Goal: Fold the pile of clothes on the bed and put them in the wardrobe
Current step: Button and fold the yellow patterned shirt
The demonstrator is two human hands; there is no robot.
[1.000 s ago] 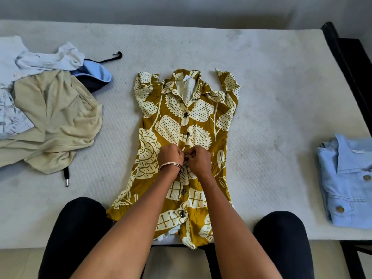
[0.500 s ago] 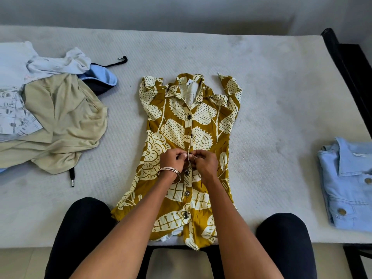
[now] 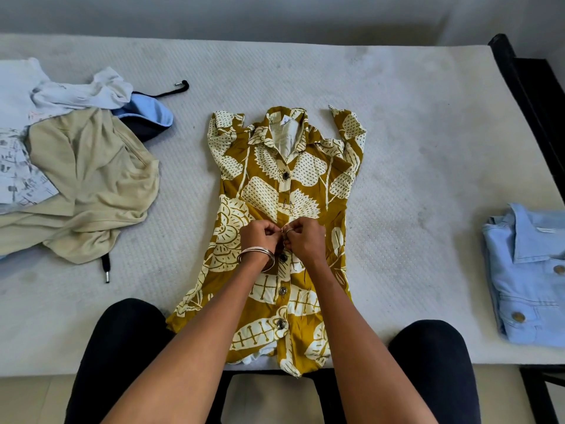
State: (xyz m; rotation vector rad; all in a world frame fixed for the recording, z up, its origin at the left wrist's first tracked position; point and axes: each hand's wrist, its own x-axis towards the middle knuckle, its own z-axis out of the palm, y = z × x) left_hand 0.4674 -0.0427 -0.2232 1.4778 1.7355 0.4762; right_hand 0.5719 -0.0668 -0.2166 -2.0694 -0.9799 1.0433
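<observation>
The fingers (image 3: pixel 276 232) of both hands hide the dress (image 3: pixel 266 191) button under them. Right of the dress, the blue shirt (image 3: pixel 526 276) is cut by the picture's edge. Left of it, the clothes pile (image 3: pixel 76 179) is cut too.

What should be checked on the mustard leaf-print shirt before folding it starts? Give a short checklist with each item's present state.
1. Shirt lies face up on the mattress: ok; the mustard shirt is spread on the mattress, hem at the near edge.
2. Placket buttoned: not ok; the left hand and right hand both pinch the placket at mid-chest, and a buttonhole above looks open.
3. Sleeves flat: not ok; both are bunched near the shoulders.
4. Space for folding: ok; the unfolded pile and the folded blue shirt lie apart from it.
5. Back panel smooth: cannot tell.
</observation>
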